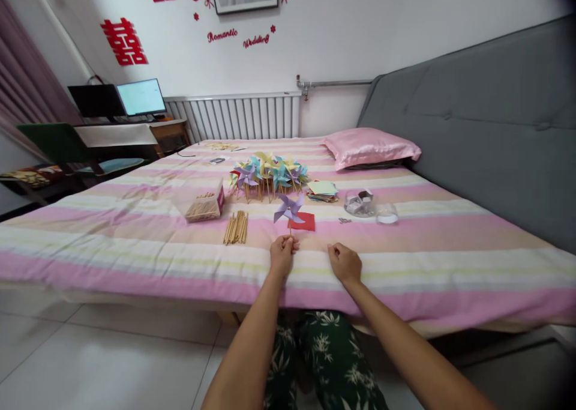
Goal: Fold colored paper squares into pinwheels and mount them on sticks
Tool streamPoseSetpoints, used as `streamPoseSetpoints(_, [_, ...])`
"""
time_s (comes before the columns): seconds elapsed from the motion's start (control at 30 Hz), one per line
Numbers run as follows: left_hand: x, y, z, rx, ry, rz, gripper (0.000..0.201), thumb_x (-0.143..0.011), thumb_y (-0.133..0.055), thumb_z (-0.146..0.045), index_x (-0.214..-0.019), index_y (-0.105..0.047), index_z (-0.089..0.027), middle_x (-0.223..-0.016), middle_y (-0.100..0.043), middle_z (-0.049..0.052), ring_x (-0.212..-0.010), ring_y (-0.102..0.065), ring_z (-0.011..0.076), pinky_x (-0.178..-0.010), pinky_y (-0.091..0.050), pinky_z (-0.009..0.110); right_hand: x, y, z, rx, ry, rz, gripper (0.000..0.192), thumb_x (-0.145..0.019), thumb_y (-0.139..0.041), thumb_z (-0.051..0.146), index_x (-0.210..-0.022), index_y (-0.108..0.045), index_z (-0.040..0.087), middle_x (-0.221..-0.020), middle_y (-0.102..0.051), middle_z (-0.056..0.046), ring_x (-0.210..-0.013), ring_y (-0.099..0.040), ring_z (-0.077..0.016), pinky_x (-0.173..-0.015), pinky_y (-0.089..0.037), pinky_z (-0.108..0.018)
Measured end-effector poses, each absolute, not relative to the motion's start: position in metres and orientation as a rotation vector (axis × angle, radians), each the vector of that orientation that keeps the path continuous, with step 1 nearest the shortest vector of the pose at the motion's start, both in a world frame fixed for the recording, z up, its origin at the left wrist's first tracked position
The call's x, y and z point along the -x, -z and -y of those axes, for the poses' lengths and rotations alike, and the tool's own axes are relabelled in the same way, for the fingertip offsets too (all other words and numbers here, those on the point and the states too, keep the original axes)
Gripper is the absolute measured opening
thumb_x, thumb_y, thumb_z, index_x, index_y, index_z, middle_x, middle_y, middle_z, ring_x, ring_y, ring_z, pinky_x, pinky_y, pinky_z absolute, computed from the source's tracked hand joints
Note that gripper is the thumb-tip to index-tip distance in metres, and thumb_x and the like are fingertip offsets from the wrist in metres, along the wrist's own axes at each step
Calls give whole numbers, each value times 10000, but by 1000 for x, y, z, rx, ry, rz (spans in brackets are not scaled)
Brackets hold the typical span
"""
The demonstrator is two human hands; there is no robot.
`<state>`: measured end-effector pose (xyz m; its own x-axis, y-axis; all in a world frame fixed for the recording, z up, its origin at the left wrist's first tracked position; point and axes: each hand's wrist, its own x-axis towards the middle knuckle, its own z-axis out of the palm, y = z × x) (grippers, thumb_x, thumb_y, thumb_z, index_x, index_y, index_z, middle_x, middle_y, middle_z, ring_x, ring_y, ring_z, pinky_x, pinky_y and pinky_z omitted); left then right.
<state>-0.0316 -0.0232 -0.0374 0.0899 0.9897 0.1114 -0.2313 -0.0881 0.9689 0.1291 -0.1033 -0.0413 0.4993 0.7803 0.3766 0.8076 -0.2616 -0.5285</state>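
Far off to the left of both hands, a green-backed chair [51, 143] stands at a table [114, 135] that carries a dark monitor [96, 101] and a lit monitor [141, 96]. On the striped bed [180, 260], a clear box [221, 201] of thin sticks sits forward and to the left of the left hand [282, 254]. Nearer that hand, also on its left, loose sticks [236, 227] lie side by side in a flat bunch. Straight ahead, well beyond the hands, a cluster of pinwheels [267, 171] in yellow, blue and purple stands upright.

The left hand's fingers are closed on the stick of a purple pinwheel [289, 208], whose blades rise just above the hand. Behind it and slightly right lies a red sheet [303, 221]. Farther ahead, between the hands' lines, is a stack of coloured paper [323, 189].

The right hand [345, 262] rests near the bed's edge, fingers curled in; whether it hides something small cannot be told. Directly ahead of it lie small scissors [344, 220], then a clear round container [360, 212], with a clear piece [387, 214] to the right. A pink pillow [371, 146] lies farther beyond.
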Motion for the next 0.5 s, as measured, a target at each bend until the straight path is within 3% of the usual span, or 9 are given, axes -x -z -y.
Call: streamPoseSetpoints(0.5, [30,43,15,-1160,-1299,-870,205,-720,-638,-336,-721,-633,-131,-667,-659,51,-555,-573,112,-549,-436,245,-130,45,97,2156,132,1284,315,-873,-467,361,-694,-660,188,-636,-641,-41,-557,-462,-123,-535,-170,-256])
